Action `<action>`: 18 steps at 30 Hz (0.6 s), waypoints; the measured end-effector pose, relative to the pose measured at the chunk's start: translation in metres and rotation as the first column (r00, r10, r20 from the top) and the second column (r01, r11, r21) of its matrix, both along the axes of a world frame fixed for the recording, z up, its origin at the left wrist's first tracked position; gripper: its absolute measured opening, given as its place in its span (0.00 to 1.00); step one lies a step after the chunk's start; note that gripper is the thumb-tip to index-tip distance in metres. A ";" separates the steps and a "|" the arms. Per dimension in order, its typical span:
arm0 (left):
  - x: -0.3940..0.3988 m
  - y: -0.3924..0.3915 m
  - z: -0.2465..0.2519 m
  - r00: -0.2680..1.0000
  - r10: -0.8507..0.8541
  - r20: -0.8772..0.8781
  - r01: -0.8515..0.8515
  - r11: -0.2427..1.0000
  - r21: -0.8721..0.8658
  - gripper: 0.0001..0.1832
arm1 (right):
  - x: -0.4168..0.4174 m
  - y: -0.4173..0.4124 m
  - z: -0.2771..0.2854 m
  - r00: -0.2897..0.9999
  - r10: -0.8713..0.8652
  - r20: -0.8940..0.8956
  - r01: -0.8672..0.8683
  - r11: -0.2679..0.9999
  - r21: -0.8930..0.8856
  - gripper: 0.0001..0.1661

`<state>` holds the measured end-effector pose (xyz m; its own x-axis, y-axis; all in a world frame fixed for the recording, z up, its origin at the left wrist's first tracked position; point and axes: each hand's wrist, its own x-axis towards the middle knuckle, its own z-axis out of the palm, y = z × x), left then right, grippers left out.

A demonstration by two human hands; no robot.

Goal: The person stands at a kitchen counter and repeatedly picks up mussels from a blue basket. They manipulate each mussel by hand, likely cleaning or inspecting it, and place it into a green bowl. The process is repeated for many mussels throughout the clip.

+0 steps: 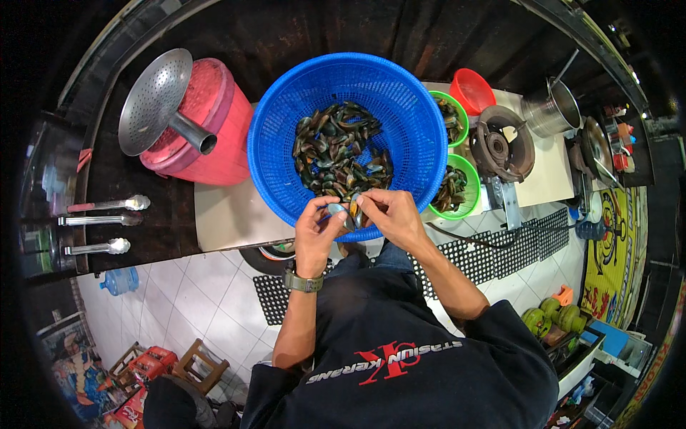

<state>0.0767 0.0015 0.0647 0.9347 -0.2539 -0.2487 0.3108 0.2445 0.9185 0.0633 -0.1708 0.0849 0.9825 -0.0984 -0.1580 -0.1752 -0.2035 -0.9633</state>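
Above the near rim of a large blue plastic basket [259,177], I hold an opened green mussel [353,211] in both hands. Orange meat shows between its parted shell halves. My left hand [314,233] pinches the left half between thumb and fingers. On the other half, my right hand [395,219] has its thumb and fingertips closed. Inside the basket lies a heap of dark green-brown mussels [343,147]. Two green baskets stand to its right, the far one [464,128] and the near one [472,198], both holding mussels.
Left of the blue basket, a perforated metal strainer [155,102] rests on a pink lidded bucket [225,134]. Several metal tongs [107,205] hang or lie farther left. On the right are a red basket [471,91], a burner [504,145] and a metal pot [549,110].
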 end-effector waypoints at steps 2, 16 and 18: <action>0.001 -0.001 -0.003 0.980 -0.040 0.193 0.004 0.983 0.183 0.12 | -0.002 0.004 0.004 1.000 0.020 0.011 -0.020 0.999 -0.040 0.15; -0.007 -0.004 -0.009 0.998 0.059 -0.029 -0.054 0.986 0.159 0.07 | -0.008 0.009 -0.002 0.901 0.053 0.430 0.062 0.966 -0.250 0.08; -0.007 -0.004 -0.011 0.997 0.077 0.003 -0.077 0.983 0.166 0.08 | -0.010 0.011 0.001 0.875 0.143 0.462 0.076 0.902 -0.425 0.09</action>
<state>0.0695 -0.0026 0.0541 0.9489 -0.1362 -0.2848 0.3004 0.1124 0.9472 0.0530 -0.1602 0.0855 0.9279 -0.0122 0.3725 0.2910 -0.6009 -0.7445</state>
